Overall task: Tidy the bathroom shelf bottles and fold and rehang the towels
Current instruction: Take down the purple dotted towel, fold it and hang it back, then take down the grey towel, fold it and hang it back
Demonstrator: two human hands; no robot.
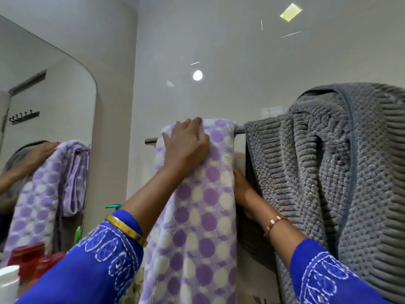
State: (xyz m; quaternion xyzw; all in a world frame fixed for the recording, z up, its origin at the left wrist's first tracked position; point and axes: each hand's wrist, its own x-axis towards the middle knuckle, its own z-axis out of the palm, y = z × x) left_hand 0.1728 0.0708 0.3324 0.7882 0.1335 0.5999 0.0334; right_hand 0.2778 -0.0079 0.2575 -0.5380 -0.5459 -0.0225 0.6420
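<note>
A purple-and-white dotted towel [197, 216] hangs folded over the metal towel rail [151, 140] on the wall. My left hand [186, 145] lies flat on the towel's top, fingers spread over the rail. My right hand [243, 191] reaches behind the towel's right edge; its fingers are hidden by the cloth, so I cannot tell what it grips. A thick grey ribbed towel [328, 172] hangs bunched over the rail's right part.
A mirror [43, 106] on the left wall reflects the dotted towel and an arm. Red containers [28, 260] and a white bottle cap [8, 279] stand at the lower left. A green object [112, 206] sticks out by the corner.
</note>
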